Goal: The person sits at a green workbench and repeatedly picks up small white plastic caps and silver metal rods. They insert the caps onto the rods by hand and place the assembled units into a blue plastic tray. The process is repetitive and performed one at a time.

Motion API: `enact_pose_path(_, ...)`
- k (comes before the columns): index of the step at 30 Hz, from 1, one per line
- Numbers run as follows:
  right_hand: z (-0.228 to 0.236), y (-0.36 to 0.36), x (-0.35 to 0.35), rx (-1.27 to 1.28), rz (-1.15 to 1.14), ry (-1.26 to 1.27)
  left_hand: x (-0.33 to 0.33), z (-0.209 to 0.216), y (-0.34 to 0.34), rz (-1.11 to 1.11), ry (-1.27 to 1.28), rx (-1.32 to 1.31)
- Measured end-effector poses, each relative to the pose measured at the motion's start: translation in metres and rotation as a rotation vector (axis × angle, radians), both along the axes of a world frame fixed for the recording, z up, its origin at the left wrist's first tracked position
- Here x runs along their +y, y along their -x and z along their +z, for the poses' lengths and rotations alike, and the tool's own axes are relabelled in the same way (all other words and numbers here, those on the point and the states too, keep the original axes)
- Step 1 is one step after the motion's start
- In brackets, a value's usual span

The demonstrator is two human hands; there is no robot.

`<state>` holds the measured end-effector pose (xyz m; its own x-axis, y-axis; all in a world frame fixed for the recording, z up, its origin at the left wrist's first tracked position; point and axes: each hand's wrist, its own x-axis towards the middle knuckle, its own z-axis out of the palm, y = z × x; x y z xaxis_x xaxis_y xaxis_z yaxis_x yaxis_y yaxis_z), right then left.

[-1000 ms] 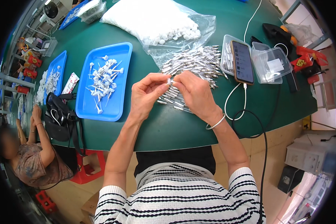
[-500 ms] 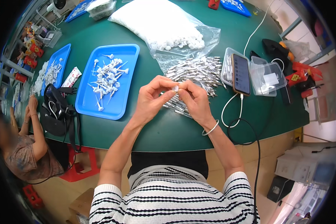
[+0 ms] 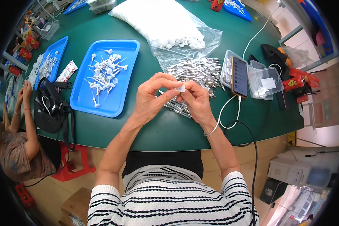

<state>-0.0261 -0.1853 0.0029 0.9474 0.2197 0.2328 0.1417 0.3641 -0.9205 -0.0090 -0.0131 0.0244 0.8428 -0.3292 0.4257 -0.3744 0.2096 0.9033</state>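
Observation:
Over the near side of a heap of thin metal rods (image 3: pixel 197 71), both my hands meet fingertip to fingertip. My left hand (image 3: pixel 152 98) pinches a small white plastic cap (image 3: pixel 181 89) between thumb and forefinger. My right hand (image 3: pixel 197 101) is closed right beside the cap, its fingertips pressed together; what they grip is hidden. Left of my hands stands a blue tray (image 3: pixel 81 96) with a loose pile of white-capped rods (image 3: pixel 105 71). Beyond the heap lies a big clear bag of white caps (image 3: pixel 158 22), several of them spilling at its mouth.
A phone (image 3: pixel 239 77) leans on a clear plastic box (image 3: pixel 226 71) at right, with a white cable (image 3: pixel 222 116) looping near my right wrist. An open clear container (image 3: pixel 266 84) lies beyond it. At left are a black bag (image 3: pixel 51 113) and a seated co-worker (image 3: pixel 22 150).
The white cap has turned and shows more of its face between my fingertips. The whole view has shifted slightly; the heap and tray look unchanged.

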Motion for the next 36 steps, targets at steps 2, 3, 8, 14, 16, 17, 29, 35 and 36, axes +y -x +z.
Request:
enact_pose_path(2,0.001,0.0,0.0,0.02,0.003,-0.018,-0.002,0.0,0.0,0.015,-0.012,0.004)
enact_pose_path(3,0.0,0.001,-0.001,0.035,0.004,-0.023,-0.003,-0.002,0.001,0.013,0.0,0.027)
enact_pose_path(8,0.003,-0.003,0.004,-0.031,-0.132,0.033,-0.007,0.002,0.002,0.123,-0.022,0.082)
enact_pose_path(14,0.003,-0.004,0.002,-0.079,-0.195,0.058,-0.009,0.004,0.005,0.302,-0.118,-0.107)
enact_pose_path(16,0.004,-0.003,0.002,-0.065,-0.197,0.068,-0.009,0.005,0.005,0.319,-0.118,-0.114)
enact_pose_path(17,0.004,-0.003,0.002,-0.058,-0.198,0.074,-0.009,0.005,0.004,0.318,-0.116,-0.12)
enact_pose_path(29,0.004,-0.002,0.008,-0.039,-0.124,-0.051,-0.013,0.009,0.007,0.513,-0.294,-0.385)
enact_pose_path(35,0.002,-0.002,0.008,-0.041,-0.132,-0.059,-0.015,0.003,0.005,0.601,-0.352,-0.514)
enact_pose_path(36,0.002,-0.002,0.008,-0.042,-0.144,-0.05,-0.015,0.001,0.006,0.605,-0.342,-0.491)
